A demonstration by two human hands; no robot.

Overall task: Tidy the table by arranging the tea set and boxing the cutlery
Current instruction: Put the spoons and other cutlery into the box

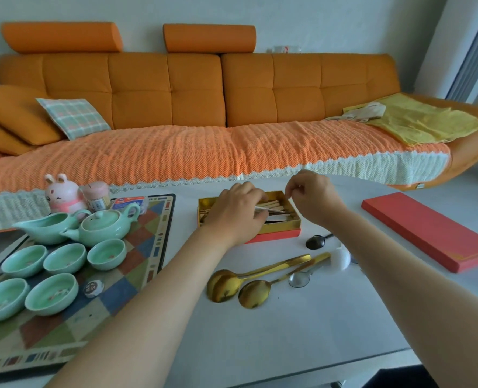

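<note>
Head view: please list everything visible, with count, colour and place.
cups: 5, pale green, on mat, left
teapot: 1, pale green, behind cups
pitcher: 1, pale green, left of teapot
mat: 1, chequered, table's left
rabbit toy: 1, pink, behind pitcher
jar: 1, pink, beside rabbit toy
packet: 1, blue-red, behind teapot
box: 1, gold and red, table centre
sticks: count unclear, pale, in box
lid: 1, red, table's right
gold spoons: 2, gold, before box
other spoons: 3, dark, silver, white, right of gold spoons
table: 1, white
sofa: 1, orange, behind table
cushion: 1, checked, sofa's left
cloth: 1, yellow, sofa's right
left hand: grips sticks in box
right hand: over box's right end, fingers curled
</note>
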